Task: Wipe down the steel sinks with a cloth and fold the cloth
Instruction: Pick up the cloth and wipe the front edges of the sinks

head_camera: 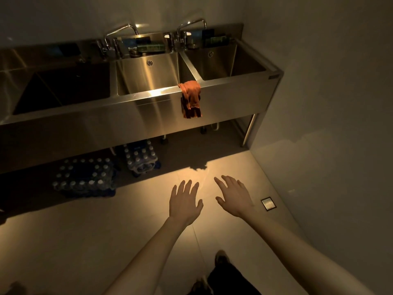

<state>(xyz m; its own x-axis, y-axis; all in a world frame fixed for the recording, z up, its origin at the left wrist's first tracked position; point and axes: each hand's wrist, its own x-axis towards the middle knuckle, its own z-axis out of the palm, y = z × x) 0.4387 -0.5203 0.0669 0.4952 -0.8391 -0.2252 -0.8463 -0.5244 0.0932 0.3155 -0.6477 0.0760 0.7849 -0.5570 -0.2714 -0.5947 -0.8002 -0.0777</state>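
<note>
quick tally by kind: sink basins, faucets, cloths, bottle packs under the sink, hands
sink basins: 3
faucets: 2
orange cloth: 1
bottle packs: 2
hands: 2
total: 10

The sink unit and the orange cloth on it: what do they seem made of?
The sink unit looks like brushed stainless steel: grey metal, fine grain, streaked reflection of the light. The orange cloth seems soft fabric, matte: it hangs limp in folds over the front rim; its weave is too small to tell.
</note>
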